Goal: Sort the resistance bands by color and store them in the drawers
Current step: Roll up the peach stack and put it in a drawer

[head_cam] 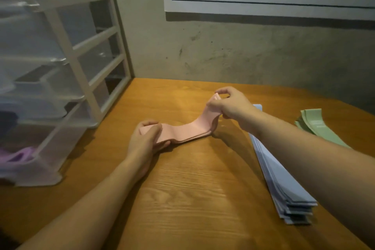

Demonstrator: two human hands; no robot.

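Wooden table (182, 189): left hand (145, 140) and right hand (231, 105) each pinch an end of the sagging pink bands (182, 132), mid-table; a loose pinch could spill the stack, far from the drawers (40, 107)

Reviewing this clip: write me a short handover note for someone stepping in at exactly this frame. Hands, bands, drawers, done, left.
Left hand: grips the near end of the pink bands.
Right hand: pinches the far end, lifted; the stack sags between the hands, just above the table.
Blue bands: stacked on the table under the right forearm.
Green bands: piled at the far right.
Drawer unit: on the left, several drawers pulled out; purple bands lie in the lowest one.
Done: purple appears stored.
Left: put pink in a drawer, then blue and green, and close the drawers.
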